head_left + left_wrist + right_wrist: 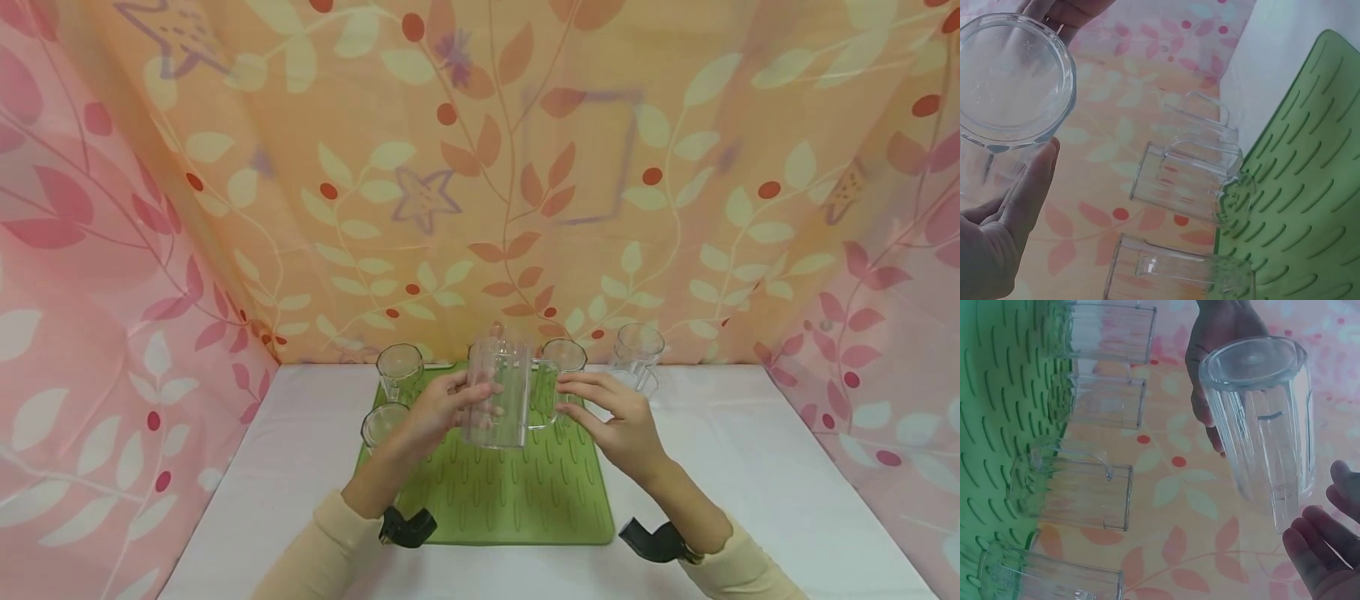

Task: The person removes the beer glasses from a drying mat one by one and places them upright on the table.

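A clear glass mug [498, 400] is held up above the green mat, tilted so that its base faces me in the left wrist view. My left hand [437, 410] grips its body from the left side. On the other side, my right hand [618, 417] has its fingertips at the mug's handle [543, 425], with the fingers fairly straight and not wrapped round it. Nothing shows inside the mug [1260, 412] in the right wrist view.
Behind and left, clear mugs [400, 367] stand on the green ridged mat [517, 508]. One mug [564, 354] stands at its back right, another [639, 346] beyond it on the white table [712, 467]. A patterned curtain [480, 167] encloses the back and sides.
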